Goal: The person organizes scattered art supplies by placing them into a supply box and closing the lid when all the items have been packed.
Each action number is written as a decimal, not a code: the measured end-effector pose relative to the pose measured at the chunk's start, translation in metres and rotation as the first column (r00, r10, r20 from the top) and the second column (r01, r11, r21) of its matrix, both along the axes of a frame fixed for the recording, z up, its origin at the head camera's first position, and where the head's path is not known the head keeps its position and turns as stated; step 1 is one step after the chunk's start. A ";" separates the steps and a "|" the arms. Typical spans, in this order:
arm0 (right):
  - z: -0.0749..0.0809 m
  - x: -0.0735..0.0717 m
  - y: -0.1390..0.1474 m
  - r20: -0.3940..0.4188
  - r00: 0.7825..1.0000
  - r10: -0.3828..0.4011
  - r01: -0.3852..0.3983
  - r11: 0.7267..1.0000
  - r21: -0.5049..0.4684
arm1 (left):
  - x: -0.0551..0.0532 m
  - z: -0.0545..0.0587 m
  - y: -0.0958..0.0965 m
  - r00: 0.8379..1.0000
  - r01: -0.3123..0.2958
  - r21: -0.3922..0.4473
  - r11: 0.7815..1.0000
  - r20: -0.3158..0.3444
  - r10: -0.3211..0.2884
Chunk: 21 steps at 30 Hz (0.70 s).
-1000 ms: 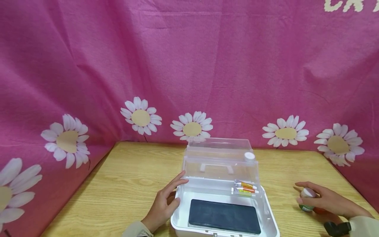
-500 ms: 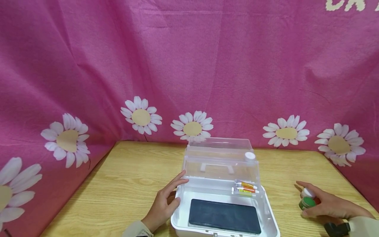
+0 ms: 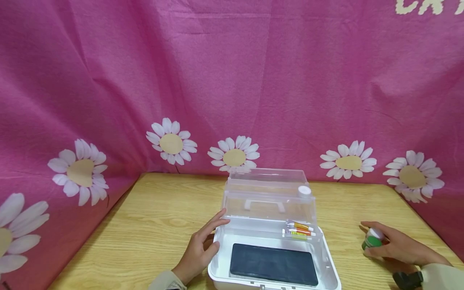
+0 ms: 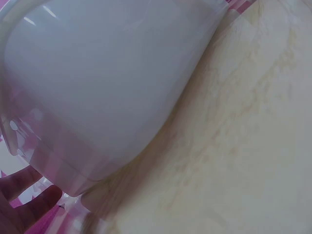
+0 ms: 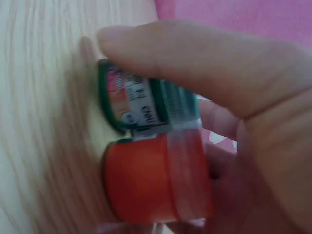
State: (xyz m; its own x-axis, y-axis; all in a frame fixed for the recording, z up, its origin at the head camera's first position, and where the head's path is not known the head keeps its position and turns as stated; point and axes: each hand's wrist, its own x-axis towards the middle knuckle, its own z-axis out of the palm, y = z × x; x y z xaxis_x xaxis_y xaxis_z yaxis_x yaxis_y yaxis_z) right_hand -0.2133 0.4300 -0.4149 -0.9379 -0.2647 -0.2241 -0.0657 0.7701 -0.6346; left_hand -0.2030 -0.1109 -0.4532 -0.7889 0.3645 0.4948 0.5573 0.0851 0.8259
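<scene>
My left hand (image 3: 197, 251) lies along the left side of a white plastic box (image 3: 330, 264), its fingers fairly straight and touching the edge. In the left wrist view, two fingertips meet a corner of the box's clear part (image 4: 73, 170). At the right of the table, my right hand (image 3: 407, 246) curls its thumb and fingers round a cluster of small jars. The thumb lies along a green labelled jar (image 5: 139, 100); an orange-red jar (image 5: 156, 180) sits beside it. A white lid (image 3: 375, 233) shows behind the green jar.
The box's clear lid with a handle (image 3: 264, 206) stands raised at the back. Inside lie a dark flat slab (image 3: 273, 264) and several small coloured tubes (image 3: 300, 231). A white-capped container (image 3: 304, 190) stands behind the lid. Pink flowered cloth (image 3: 290, 100) encloses the wooden table (image 3: 163, 209).
In my right hand's grasp, the green jar has come into view in front of the white-lidded one and tilted. That hand has shifted slightly left. My left hand stays at the box.
</scene>
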 end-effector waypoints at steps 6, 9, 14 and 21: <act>-0.005 -0.003 -0.009 -0.019 0.997 -0.070 0.070 0.997 0.019 | 0.000 -0.003 0.000 1.000 0.003 0.006 1.000 0.006 -0.003; -0.004 -0.003 -0.013 -0.048 0.996 -0.080 0.083 0.995 0.061 | -0.001 -0.002 0.000 1.000 0.005 0.010 1.000 0.004 -0.005; -0.002 -0.003 -0.018 -0.086 0.992 -0.098 0.107 0.988 0.114 | 0.000 0.000 0.000 1.000 0.008 0.003 1.000 -0.028 -0.008; -0.003 -0.004 -0.023 -0.116 0.987 -0.112 0.126 0.985 0.119 | 0.010 0.017 0.002 1.000 -0.001 -0.011 1.000 -0.005 0.001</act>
State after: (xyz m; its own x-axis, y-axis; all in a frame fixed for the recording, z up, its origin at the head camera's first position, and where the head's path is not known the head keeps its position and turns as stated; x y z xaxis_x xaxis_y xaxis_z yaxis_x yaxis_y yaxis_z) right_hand -0.2170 0.4069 -0.4177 -0.9816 -0.1262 -0.1434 -0.0324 0.8497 -0.5263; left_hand -0.1931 -0.1090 -0.4362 -0.7870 0.3688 0.4946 0.5612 0.0950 0.8222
